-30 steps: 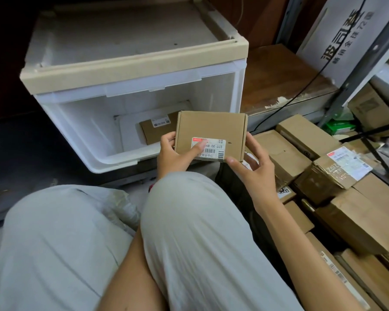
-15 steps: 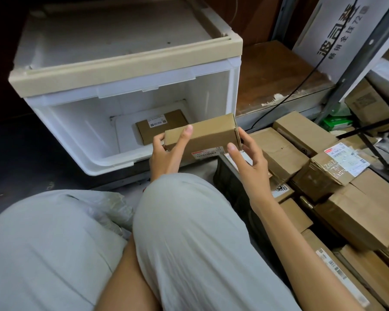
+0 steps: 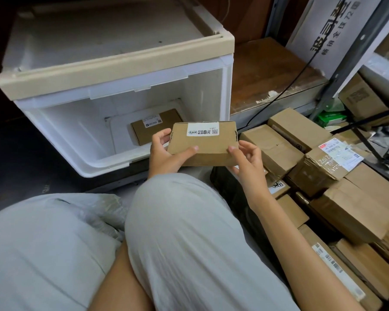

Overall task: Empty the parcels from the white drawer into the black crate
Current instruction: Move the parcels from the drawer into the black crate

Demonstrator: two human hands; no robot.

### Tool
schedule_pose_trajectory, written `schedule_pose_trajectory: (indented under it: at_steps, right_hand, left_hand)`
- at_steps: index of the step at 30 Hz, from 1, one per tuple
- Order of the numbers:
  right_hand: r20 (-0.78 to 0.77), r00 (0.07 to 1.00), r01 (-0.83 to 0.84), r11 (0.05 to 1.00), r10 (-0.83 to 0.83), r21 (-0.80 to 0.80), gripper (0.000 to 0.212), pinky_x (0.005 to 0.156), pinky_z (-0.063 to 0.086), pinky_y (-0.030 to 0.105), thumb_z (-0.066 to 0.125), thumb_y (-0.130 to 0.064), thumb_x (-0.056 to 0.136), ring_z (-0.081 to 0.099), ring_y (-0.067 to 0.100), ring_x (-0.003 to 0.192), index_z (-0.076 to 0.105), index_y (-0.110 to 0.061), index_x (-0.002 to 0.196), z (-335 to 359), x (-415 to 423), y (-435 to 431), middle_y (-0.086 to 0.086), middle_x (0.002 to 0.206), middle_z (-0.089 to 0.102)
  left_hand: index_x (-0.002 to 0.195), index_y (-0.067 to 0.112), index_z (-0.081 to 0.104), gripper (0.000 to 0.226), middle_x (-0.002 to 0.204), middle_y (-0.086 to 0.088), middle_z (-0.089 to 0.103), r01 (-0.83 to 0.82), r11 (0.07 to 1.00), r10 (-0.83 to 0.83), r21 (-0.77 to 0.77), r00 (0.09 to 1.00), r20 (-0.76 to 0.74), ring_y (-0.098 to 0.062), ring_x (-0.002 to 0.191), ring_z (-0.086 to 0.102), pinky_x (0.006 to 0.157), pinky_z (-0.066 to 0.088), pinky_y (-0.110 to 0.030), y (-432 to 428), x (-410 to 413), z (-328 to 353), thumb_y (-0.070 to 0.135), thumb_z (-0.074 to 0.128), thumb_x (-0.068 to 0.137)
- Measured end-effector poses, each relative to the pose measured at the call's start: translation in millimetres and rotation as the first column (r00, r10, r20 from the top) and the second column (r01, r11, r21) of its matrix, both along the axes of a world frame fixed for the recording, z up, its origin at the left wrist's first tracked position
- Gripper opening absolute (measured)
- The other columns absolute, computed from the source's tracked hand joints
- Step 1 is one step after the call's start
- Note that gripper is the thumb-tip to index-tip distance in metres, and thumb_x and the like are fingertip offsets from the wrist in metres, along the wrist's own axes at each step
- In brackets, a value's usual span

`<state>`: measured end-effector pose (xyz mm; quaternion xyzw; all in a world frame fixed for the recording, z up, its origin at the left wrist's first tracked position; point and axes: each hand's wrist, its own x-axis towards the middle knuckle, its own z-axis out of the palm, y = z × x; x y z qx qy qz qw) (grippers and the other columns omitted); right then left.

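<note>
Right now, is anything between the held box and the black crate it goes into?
Nothing visible blocks it. Both hands, left hand and right hand, hold the box just above the crate, whose near corner shows beneath the right hand; stacked boxes fill it.

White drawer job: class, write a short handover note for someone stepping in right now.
Left hand and right hand: both hold one cardboard parcel, white sticker up, in front of the white drawer.
Black crate: to the right, mostly hidden under piled boxes.
Done: this parcel is out of the drawer.
Left: place it in the crate, then fetch the last visible parcel in the drawer.
</note>
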<state>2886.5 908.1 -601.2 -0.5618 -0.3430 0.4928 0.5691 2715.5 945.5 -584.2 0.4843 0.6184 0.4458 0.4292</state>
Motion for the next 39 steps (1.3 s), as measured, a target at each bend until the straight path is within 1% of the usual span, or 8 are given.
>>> schedule_pose_trajectory:
  at_steps: [7, 11, 16, 21, 24, 27, 32, 39]
  right_hand:
    - [0.05, 0.999, -0.006, 0.999, 0.004, 0.046, 0.048, 0.069, 0.054, 0.015, 0.061, -0.016, 0.093, 0.059, -0.01, 0.095, 0.047, -0.028, 0.137, 12, 16, -5, -0.009, 0.133, 0.052]
    - [0.072, 0.997, 0.027, 0.996, -0.033, 0.087, 0.045, 0.093, 0.051, 0.027, 0.062, -0.015, 0.092, 0.053, -0.002, 0.113, 0.05, -0.038, 0.129, 21, 37, -10, -0.024, 0.119, 0.056]
    - [0.051, 0.994, 0.092, 0.99, -0.098, 0.103, 0.046, 0.069, 0.05, 0.015, 0.066, -0.018, 0.089, 0.055, -0.003, 0.109, 0.05, -0.043, 0.125, 37, 64, -22, -0.021, 0.124, 0.055]
    - [0.055, 0.958, 0.274, 0.957, -0.28, 0.094, 0.05, 0.089, 0.052, 0.034, 0.07, -0.028, 0.085, 0.055, 0.01, 0.116, 0.048, -0.04, 0.128, 48, 92, -22, -0.01, 0.128, 0.056]
    - [0.122, 0.928, 0.347, 0.936, -0.351, 0.059, 0.054, 0.085, 0.051, 0.03, 0.07, -0.033, 0.085, 0.057, 0.006, 0.104, 0.045, -0.038, 0.133, 45, 112, -31, -0.015, 0.114, 0.055]
    - [0.157, 0.914, 0.38, 0.925, -0.375, -0.004, 0.062, 0.076, 0.051, 0.022, 0.071, -0.027, 0.086, 0.059, 0.006, 0.101, 0.041, -0.03, 0.14, 34, 126, -45, -0.016, 0.11, 0.055]
    - [0.181, 0.89, 0.448, 0.874, -0.418, -0.186, 0.071, 0.092, 0.053, 0.039, 0.076, -0.024, 0.081, 0.062, 0.016, 0.109, 0.037, -0.028, 0.141, 4, 148, -68, -0.002, 0.124, 0.061]
    - [0.136, 0.898, 0.433, 0.789, -0.418, -0.435, 0.075, 0.093, 0.052, 0.045, 0.078, -0.021, 0.08, 0.062, 0.022, 0.104, 0.037, -0.026, 0.142, -36, 164, -102, 0.004, 0.123, 0.059]
  left_hand:
    - [0.146, 0.027, 0.032, 0.096, 0.137, 0.009, 0.047, 0.206, 0.972, -0.214, -0.114, 0.975, -0.067, -0.012, 0.126, 0.044, 0.103, 0.039, -0.031, 12, 3, 7, 0.041, 0.084, 0.066]
    - [0.143, 0.025, 0.037, 0.088, 0.133, 0.008, 0.053, 0.376, 0.921, -0.388, -0.099, 0.906, -0.17, -0.01, 0.122, 0.047, 0.098, 0.041, -0.027, 23, 12, 29, 0.041, 0.08, 0.068]
    - [0.14, 0.026, 0.037, 0.083, 0.123, 0.011, 0.052, 0.531, 0.844, -0.522, -0.07, 0.786, -0.332, -0.007, 0.114, 0.05, 0.088, 0.044, -0.018, 41, 34, 82, 0.031, 0.081, 0.07]
    - [0.146, 0.024, 0.03, 0.087, 0.14, 0.007, 0.044, 0.644, 0.756, -0.619, -0.114, 0.648, -0.444, -0.012, 0.126, 0.043, 0.098, 0.034, -0.022, 55, 82, 104, 0.038, 0.077, 0.074]
    - [0.147, 0.021, 0.028, 0.085, 0.142, 0.005, 0.042, 0.687, 0.708, -0.678, -0.161, 0.599, -0.426, -0.012, 0.128, 0.042, 0.096, 0.032, -0.02, 56, 113, 91, 0.037, 0.075, 0.078]
    - [0.143, 0.02, 0.034, 0.074, 0.132, 0.009, 0.048, 0.709, 0.685, -0.692, -0.165, 0.564, -0.449, -0.005, 0.111, 0.045, 0.086, 0.034, -0.018, 51, 146, 73, 0.035, 0.073, 0.081]
    - [0.137, 0.021, 0.044, 0.066, 0.132, 0.005, 0.054, 0.714, 0.671, -0.705, -0.201, 0.53, -0.471, -0.013, 0.116, 0.053, 0.096, 0.041, -0.025, 41, 191, 30, 0.037, 0.074, 0.08]
    - [0.15, 0.032, 0.016, 0.11, 0.152, -0.002, 0.028, 0.754, 0.586, -0.765, -0.298, 0.393, -0.51, -0.022, 0.134, 0.037, 0.111, 0.033, -0.04, 7, 198, -27, 0.048, 0.083, 0.064]
